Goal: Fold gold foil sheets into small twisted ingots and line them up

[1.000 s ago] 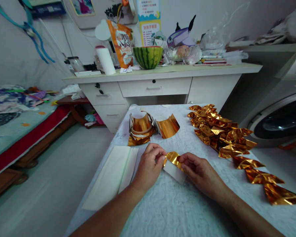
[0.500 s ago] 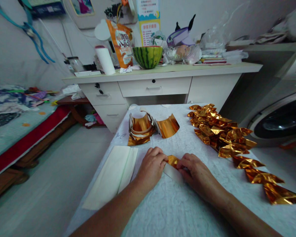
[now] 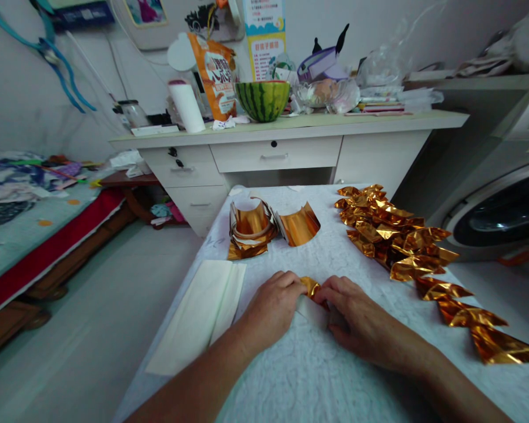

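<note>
The left hand (image 3: pixel 274 305) and right hand (image 3: pixel 355 317) pinched opposite ends of one foil piece (image 3: pixel 310 285), right of the white paper (image 3: pixel 194 317), fingertips nearer each other than a second earlier. Well right of the paper lay folded foils (image 3: pixel 418 268), too overlapped to count; beyond it, two curved foil bundles (image 3: pixel 300 226), then one cut watermelon (image 3: pixel 263 101).
</note>
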The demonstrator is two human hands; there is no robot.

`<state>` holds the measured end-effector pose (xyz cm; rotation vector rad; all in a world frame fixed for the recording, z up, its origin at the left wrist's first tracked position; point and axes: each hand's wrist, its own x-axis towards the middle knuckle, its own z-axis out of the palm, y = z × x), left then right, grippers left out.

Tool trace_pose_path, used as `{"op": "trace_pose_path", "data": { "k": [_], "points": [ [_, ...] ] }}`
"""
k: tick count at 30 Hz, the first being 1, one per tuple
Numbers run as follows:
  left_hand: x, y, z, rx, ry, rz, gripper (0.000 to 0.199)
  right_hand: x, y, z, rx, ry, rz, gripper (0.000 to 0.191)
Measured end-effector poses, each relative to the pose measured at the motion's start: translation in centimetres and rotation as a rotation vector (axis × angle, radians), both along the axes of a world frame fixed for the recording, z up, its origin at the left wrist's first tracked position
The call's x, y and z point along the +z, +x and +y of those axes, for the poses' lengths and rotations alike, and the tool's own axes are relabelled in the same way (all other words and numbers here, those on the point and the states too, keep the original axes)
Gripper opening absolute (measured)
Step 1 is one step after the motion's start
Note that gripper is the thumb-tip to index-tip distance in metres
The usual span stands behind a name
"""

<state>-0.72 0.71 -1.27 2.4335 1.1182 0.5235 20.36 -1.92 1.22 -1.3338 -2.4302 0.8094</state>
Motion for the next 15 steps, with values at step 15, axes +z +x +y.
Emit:
{"op": "trace_pose_path", "data": {
  "k": [15],
  "points": [
    [0.59, -0.26, -0.5, 0.013, -0.145, -0.088, 0.022, 0.04, 0.03, -0.12, -0.013, -0.005, -0.015, 0.036]
  ]
}}
